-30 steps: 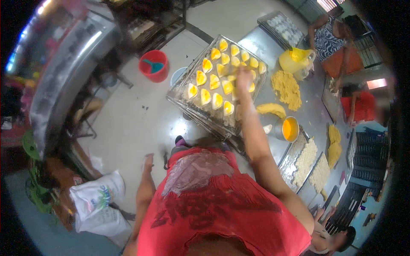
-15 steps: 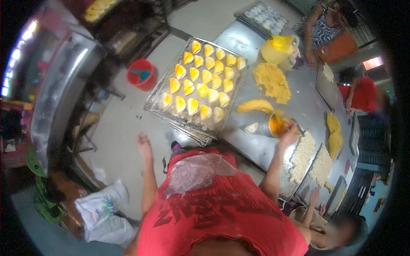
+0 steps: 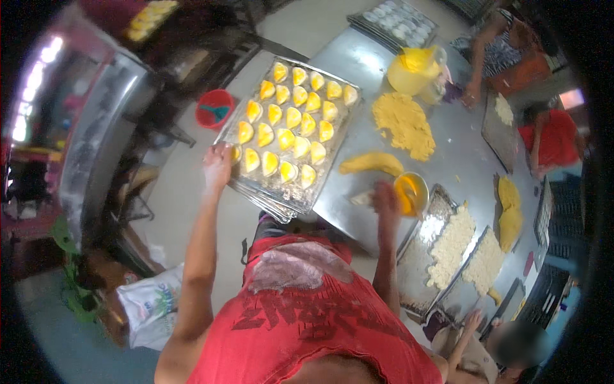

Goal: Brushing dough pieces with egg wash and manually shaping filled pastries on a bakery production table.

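Observation:
My left hand (image 3: 219,157) grips the left edge of a stacked metal baking tray (image 3: 236,179), which holds rows of half-round pastries (image 3: 293,118) with glossy yellow tops. My right hand (image 3: 385,198) is blurred just left of a steel cup (image 3: 421,192) of orange-yellow liquid; whether it holds anything cannot be told. A long yellow dough roll (image 3: 369,162) lies above that hand. A pale piece (image 3: 359,198) lies beside it on the steel table (image 3: 339,217).
A red bucket (image 3: 214,102) stands left. On the table are yellow dough (image 3: 403,125), a yellow container (image 3: 412,70), pale dough sheets (image 3: 451,249) and a tray of white pieces (image 3: 396,22). People in patterned top (image 3: 495,57), red (image 3: 553,141) and beige (image 3: 467,349) work right. A white sack (image 3: 144,304) lies lower left.
My left hand has risen from my side onto the tray edge. My right hand moved from over the pastries into the cup, then slightly leftward out of it.

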Demonstrator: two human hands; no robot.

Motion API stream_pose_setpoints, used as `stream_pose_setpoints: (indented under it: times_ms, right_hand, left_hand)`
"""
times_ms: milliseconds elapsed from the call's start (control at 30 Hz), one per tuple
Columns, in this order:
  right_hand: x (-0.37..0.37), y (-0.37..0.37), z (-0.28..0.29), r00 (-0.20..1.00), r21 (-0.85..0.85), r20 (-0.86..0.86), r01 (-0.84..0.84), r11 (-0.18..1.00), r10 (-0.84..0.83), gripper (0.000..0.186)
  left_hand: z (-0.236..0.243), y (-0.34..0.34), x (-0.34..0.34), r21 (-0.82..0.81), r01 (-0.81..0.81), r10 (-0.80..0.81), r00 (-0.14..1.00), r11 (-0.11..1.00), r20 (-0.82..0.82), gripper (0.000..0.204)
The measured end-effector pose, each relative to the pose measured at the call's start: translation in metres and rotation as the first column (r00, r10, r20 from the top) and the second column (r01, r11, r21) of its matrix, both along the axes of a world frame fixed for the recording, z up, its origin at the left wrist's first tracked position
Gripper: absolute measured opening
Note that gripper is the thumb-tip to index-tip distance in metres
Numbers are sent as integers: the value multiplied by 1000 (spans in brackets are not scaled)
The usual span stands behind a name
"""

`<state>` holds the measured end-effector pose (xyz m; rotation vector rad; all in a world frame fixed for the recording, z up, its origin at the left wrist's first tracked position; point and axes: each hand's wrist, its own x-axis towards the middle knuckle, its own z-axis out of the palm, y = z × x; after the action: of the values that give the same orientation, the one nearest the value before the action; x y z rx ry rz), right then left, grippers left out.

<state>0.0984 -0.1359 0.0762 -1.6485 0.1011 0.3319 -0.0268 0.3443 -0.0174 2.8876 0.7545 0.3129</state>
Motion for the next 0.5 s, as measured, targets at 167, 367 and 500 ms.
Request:
stream_pose_setpoints:
  times_ms: [167,367,500]
  right_hand:
    - [-30,74,-103,969,-181,-100,-242,953,227,46]
    - [-57,110,-107,995,-422,-54,-99,901,84,44]
    - [-26,122,-53,855,-145,-510,29,989,-99,70]
  left_hand:
    - [2,-8,14,225,167,-161,986,960,-42,41]
    - [-14,2,22,-406,-70,25,993,911,-116,61]
    - [-38,28,14,-363,445,-363,891,819,273,42]
